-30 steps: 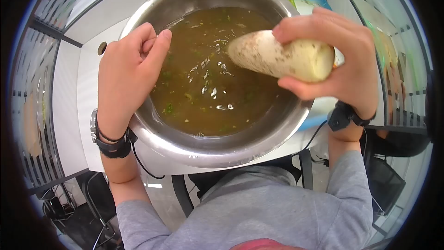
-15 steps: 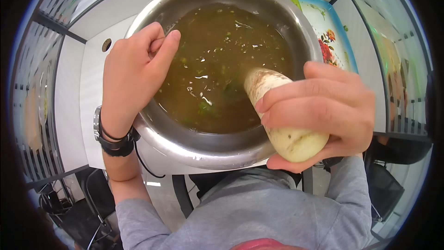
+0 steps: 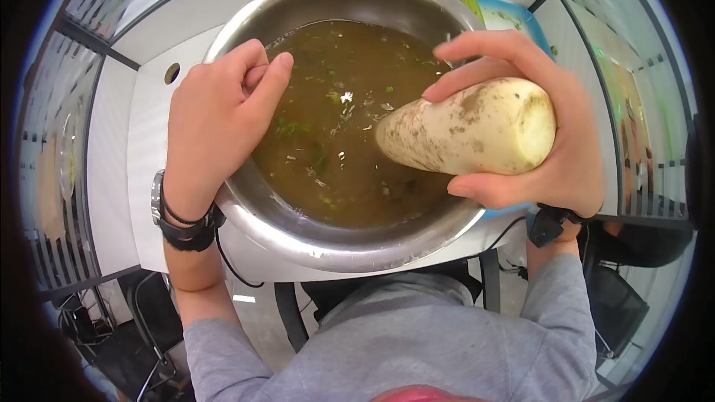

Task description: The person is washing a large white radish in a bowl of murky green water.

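A large white radish point(image 3: 469, 126) with brown dirt stains lies tilted in my right hand point(image 3: 558, 112), its cut end facing me and its far tip at the murky water. My right thumb is below the radish and my fingers curve over its upper side. My left hand point(image 3: 216, 115) is closed over the left rim of a big steel basin point(image 3: 350, 257), fingers curled and thumb pointing inward. What those fingers hold, if anything, is hidden. Brown water point(image 3: 328, 97) with floating green bits fills the lower part of the basin.
A blue-edged tray point(image 3: 532, 26) is behind the basin at right, with a green leafy piece point(image 3: 469, 4) near it. The white table point(image 3: 153, 104) has a cable hole at left. A black cable point(image 3: 234, 272) hangs by the front edge.
My right hand has turned and raised the radish, swinging its thick end up and right so the cut end shows. The basin has shifted slightly. My left hand stays nearly still.
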`<state>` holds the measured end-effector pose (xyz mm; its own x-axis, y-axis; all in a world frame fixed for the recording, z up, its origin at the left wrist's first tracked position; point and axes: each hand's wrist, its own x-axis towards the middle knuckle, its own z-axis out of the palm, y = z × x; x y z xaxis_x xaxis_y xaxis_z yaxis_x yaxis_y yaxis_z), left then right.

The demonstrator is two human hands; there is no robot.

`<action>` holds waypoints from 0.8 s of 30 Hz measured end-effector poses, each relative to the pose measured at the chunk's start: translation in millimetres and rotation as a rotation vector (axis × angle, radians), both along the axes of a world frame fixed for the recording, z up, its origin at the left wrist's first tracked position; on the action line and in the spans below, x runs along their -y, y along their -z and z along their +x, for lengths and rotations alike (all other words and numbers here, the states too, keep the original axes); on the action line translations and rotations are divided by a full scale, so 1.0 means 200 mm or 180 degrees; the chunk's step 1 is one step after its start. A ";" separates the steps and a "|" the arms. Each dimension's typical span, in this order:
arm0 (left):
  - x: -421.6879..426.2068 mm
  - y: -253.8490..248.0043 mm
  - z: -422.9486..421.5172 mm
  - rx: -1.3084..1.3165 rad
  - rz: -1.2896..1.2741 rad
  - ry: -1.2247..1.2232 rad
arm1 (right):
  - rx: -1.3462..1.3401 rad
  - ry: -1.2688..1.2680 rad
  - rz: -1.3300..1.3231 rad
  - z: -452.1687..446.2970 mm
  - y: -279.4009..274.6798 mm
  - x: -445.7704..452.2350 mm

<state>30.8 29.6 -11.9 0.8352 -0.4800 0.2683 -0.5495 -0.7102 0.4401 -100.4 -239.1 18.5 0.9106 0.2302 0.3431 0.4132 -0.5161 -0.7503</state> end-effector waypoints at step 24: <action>0.00 0.00 -0.01 -0.0014 0.0013 -0.0006 | -0.0407 -0.0738 0.0165 0.10 0.09 -0.02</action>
<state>29.1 30.1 -12.5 0.8374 -0.4794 0.2626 -0.5461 -0.7131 0.4396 -80.5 -234.9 1.4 0.8724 0.4228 0.2454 0.4159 -0.3782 -0.8270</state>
